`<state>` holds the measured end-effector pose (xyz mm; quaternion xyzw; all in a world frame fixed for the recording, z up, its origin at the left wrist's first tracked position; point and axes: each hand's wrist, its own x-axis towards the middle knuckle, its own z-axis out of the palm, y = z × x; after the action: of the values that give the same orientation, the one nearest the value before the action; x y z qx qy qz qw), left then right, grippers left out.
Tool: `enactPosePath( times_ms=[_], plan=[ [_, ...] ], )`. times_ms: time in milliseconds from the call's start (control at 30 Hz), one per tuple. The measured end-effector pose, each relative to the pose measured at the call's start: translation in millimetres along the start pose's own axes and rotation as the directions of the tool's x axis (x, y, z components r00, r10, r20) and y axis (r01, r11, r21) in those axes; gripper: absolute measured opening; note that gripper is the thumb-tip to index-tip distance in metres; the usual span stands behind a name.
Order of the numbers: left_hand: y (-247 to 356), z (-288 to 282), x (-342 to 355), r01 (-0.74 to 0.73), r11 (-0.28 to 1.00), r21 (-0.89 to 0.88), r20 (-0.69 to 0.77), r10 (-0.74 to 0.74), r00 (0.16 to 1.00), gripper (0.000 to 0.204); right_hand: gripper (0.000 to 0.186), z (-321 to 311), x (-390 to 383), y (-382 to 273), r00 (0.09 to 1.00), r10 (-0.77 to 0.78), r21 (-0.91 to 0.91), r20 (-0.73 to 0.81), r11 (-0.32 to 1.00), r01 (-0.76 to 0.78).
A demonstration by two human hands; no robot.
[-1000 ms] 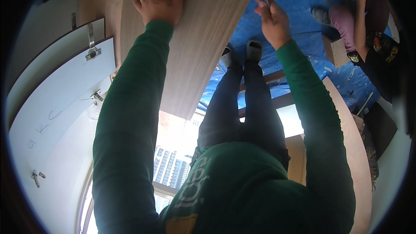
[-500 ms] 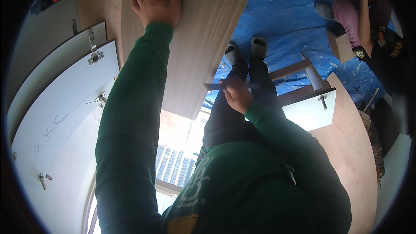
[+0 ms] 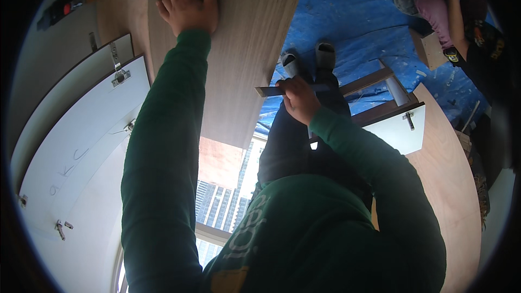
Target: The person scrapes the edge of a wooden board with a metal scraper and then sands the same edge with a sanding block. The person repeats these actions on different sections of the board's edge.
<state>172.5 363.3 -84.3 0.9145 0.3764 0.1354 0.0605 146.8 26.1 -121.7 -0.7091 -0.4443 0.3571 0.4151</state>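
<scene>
My left hand (image 3: pixel 191 12) lies with spread fingers on a long wood-grain panel (image 3: pixel 244 27). My right hand (image 3: pixel 299 99) is closed round a flat dark bar (image 3: pixel 267 91), which crosses above my thighs. One end of the bar reaches the panel's right edge; whether it touches is hard to tell. Its other end is blurred beyond my fingers. The exact kind of bar does not show.
White cabinet doors (image 3: pixel 81 130) with metal hinges stand at the left. At right are a wooden frame (image 3: pixel 369 82), a hinged white panel (image 3: pixel 399 130) and a pale plywood board (image 3: pixel 442 184). A co-worker (image 3: pixel 434 13) crouches on the blue sheet (image 3: pixel 353 5) at far right.
My right hand and the bar have risen in the view. The left hand stays flat on the panel, both shifting slightly left in the picture as the view moves.
</scene>
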Motion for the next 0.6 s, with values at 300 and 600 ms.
enactPosePath(
  times_ms=[300,600],
  plan=[
    [0,-1,-1,-0.004,1.000,0.001,0.019,0.004,1.000,0.070,0.019,-80,64,13,0.925,0.012,-0.043,-0.379,0.999,-0.031],
    [0,1,-1,-0.001,1.000,-0.015,0.010,0.001,1.000,0.070,0.032,-86,62,-3,1.000,-0.018,-0.357,-0.021,0.934,0.009]
  ],
)
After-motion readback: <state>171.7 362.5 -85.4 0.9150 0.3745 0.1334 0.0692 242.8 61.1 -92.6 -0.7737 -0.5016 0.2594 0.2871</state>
